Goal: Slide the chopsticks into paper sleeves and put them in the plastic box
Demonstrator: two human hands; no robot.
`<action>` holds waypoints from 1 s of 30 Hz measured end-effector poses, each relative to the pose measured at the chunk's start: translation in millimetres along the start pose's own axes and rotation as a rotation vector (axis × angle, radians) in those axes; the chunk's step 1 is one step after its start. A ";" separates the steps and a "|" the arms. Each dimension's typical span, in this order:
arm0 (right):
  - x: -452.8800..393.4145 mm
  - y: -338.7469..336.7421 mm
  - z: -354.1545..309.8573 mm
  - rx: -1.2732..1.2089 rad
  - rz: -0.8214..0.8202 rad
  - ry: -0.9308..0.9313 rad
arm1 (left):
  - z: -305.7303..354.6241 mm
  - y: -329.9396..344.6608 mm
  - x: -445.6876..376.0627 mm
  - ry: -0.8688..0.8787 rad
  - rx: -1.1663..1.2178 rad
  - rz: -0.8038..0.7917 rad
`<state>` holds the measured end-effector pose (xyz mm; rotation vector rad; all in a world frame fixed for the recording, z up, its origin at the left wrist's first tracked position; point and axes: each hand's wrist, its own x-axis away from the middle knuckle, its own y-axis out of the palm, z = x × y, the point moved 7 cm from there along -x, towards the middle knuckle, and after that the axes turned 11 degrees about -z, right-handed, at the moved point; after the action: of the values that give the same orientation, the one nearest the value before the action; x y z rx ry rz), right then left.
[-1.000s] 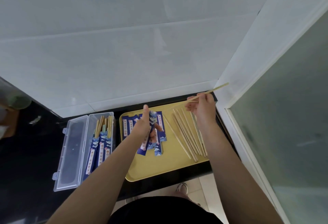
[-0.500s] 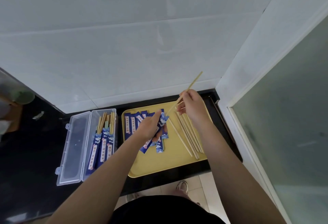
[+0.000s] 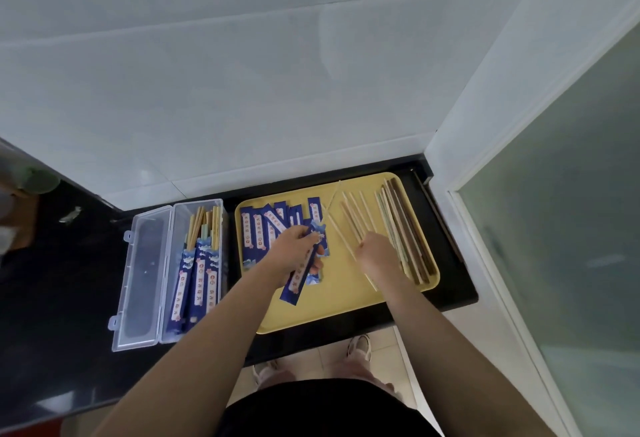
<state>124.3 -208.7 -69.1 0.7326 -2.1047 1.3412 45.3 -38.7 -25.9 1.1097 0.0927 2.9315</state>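
A yellow tray (image 3: 341, 301) holds blue paper sleeves (image 3: 258, 232) on its left and loose chopsticks (image 3: 403, 228) on its right. My left hand (image 3: 294, 249) grips one blue sleeve (image 3: 300, 275) at its top. A thin pale chopstick (image 3: 331, 201) sticks out of that sleeve's mouth, slanting up and away. My right hand (image 3: 377, 254) lies low over the near ends of the loose pale chopsticks, with its fingers curled onto one of them. The clear plastic box (image 3: 173, 218) left of the tray holds several sleeved chopsticks (image 3: 199, 275).
The box's lid (image 3: 142, 280) lies open flat to the left. Tray and box sit on a narrow black counter (image 3: 453, 284) against a white tiled wall. A white door frame and frosted glass stand close on the right. My feet show on the floor below.
The chopstick went from my right hand into the sleeve that my left hand holds. My right hand let it go and dropped down right onto the loose chopsticks.
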 end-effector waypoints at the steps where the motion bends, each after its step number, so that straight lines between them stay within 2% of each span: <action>1: 0.3 9.1 4.6 0.070 -0.003 0.027 | -3.0 -0.3 -0.8 -0.010 0.010 0.013; 5: 8.0 32.1 6.2 0.264 0.027 0.024 | -8.0 -0.7 -1.3 -0.023 0.038 0.047; 10: 9.0 28.1 8.7 0.166 0.049 0.031 | -12.0 1.1 -2.2 -0.032 0.043 0.063; 13: 12.5 10.7 9.6 -0.096 0.092 -0.050 | -11.6 -2.3 -4.6 -0.026 0.003 0.128; 15: 21.0 -2.1 6.1 -0.393 0.092 -0.163 | -8.6 -2.8 -5.7 -0.015 0.018 0.160; 17: 31.6 -12.1 2.2 -0.669 -0.003 -0.243 | -2.8 5.1 -7.3 0.007 0.132 0.125; 19: 39.5 -16.2 -3.6 -0.747 -0.129 -0.294 | 5.1 13.8 -7.4 0.047 0.265 0.066; 21: 45.2 -19.0 -4.1 -0.724 -0.212 -0.297 | 11.9 19.0 -7.3 0.079 0.344 0.034; 23: 47.2 -22.7 1.1 -0.818 -0.249 -0.291 | 12.4 16.7 -8.4 0.076 0.404 0.069; 26: 48.4 -29.2 9.4 -1.173 -0.255 -0.281 | 8.5 12.2 -9.6 0.061 0.526 0.129; 30: 48.8 -28.5 5.0 -1.536 -0.191 -0.257 | 10.2 25.9 -10.0 0.055 0.630 0.042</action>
<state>108.5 -231.2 -19.5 0.3454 -2.3629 -0.6326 59.9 -64.2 -23.4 1.0707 1.0635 3.0432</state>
